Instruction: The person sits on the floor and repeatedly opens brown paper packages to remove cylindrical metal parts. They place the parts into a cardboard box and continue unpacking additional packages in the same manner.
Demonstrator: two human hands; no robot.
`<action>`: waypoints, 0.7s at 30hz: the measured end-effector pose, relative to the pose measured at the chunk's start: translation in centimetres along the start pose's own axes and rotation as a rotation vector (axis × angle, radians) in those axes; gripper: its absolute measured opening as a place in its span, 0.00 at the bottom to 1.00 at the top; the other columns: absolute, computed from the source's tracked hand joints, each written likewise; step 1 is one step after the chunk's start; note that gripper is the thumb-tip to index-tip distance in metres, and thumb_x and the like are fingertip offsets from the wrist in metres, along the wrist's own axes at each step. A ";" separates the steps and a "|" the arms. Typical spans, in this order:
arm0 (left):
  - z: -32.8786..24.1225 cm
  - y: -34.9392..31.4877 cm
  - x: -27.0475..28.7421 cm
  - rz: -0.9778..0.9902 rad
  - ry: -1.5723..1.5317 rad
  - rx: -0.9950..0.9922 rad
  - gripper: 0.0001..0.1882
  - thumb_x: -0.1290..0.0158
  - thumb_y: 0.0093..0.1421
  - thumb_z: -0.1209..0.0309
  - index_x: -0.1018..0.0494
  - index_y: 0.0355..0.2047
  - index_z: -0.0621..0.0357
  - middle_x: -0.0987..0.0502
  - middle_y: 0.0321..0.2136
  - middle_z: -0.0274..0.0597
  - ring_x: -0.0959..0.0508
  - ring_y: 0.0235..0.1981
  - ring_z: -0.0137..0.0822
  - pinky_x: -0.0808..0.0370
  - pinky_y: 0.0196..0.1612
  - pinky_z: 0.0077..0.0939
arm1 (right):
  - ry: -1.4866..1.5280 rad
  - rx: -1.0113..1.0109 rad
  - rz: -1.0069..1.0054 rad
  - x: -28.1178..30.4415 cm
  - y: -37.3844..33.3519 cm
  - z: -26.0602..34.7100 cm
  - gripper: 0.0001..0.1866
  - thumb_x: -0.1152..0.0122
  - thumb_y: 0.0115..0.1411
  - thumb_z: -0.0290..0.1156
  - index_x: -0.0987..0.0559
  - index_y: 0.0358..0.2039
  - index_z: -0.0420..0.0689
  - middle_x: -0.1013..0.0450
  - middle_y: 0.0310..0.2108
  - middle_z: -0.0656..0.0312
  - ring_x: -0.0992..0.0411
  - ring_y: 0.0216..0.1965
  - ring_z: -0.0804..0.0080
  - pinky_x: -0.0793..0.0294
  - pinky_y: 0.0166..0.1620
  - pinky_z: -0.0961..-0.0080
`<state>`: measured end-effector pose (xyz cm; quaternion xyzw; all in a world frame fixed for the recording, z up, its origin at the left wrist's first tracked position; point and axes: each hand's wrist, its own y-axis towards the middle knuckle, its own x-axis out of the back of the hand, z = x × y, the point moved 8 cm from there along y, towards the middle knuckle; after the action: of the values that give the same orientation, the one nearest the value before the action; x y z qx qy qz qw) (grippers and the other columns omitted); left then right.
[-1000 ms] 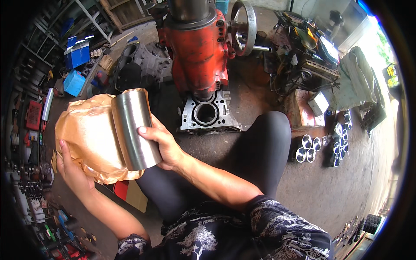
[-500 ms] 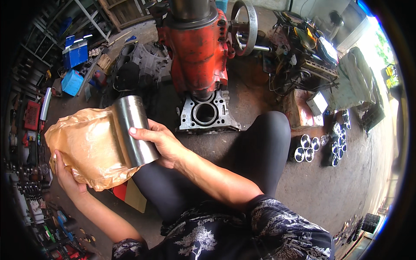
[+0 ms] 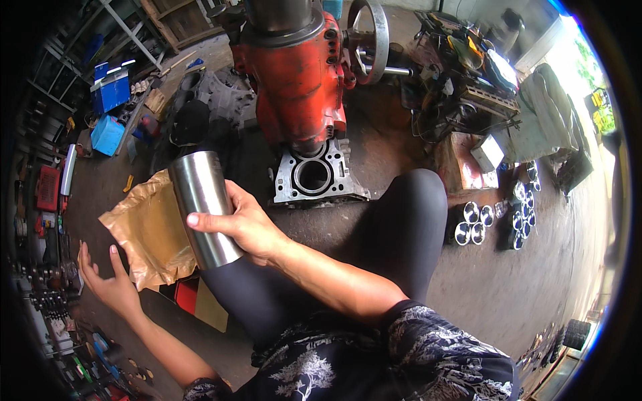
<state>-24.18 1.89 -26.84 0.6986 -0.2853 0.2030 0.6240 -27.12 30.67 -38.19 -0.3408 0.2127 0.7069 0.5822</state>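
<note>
A shiny steel cylinder liner (image 3: 207, 207) is in the grip of my right hand (image 3: 247, 230), tilted, with the thumb laid across its front and the other fingers hidden behind. Behind its left side hangs a crumpled sheet of brown wrapping paper (image 3: 150, 234); whether it touches the liner I cannot tell. My left hand (image 3: 110, 284) is open at the paper's lower left, fingers spread, and holds nothing. Ahead of me an engine block (image 3: 284, 182) lies on the floor with a round bore facing up, under a red machine head (image 3: 294, 87).
A metal handwheel (image 3: 376, 43) juts from the machine's right side. Several metal rings or sleeves (image 3: 471, 224) stand on the floor at right, near a box (image 3: 461, 160). Tools and parts crowd the left edge. An opened carton (image 3: 200, 304) sits beside my left leg.
My left hand has let go of the brown paper and opened. The paper has come away from the liner's side and shrunk into folds. The liner stays in my right hand.
</note>
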 end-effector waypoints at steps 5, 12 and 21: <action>-10.0 -0.9 -1.1 0.414 -0.716 -0.124 0.17 0.52 0.68 0.74 0.29 0.56 0.69 0.26 0.56 0.54 0.26 0.57 0.45 0.30 0.59 0.37 | -0.112 0.042 0.057 -0.7 -0.3 -0.2 0.47 0.18 0.46 0.43 0.33 0.59 0.36 0.28 0.48 0.56 0.28 0.49 0.68 0.28 0.55 0.69; -10.1 -1.6 -5.7 0.585 -0.889 -0.019 0.22 0.51 0.70 0.67 0.32 0.59 0.69 0.26 0.54 0.51 0.26 0.56 0.40 0.32 0.59 0.34 | 0.044 -0.001 0.367 -2.9 -1.4 0.8 0.42 0.18 0.44 0.39 0.29 0.57 0.38 0.26 0.46 0.61 0.30 0.50 0.73 0.31 0.55 0.74; -8.1 -2.3 -5.4 0.507 -0.917 0.059 0.24 0.53 0.71 0.64 0.35 0.61 0.70 0.30 0.59 0.51 0.30 0.60 0.41 0.35 0.63 0.37 | 0.020 -0.002 0.372 -3.2 -1.7 1.0 0.42 0.18 0.43 0.37 0.29 0.56 0.37 0.26 0.47 0.61 0.30 0.50 0.73 0.32 0.56 0.73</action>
<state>-26.16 10.85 -30.88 0.6420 -0.6834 0.0289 0.3464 -25.40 29.62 -35.04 -0.3030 0.2773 0.7991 0.4390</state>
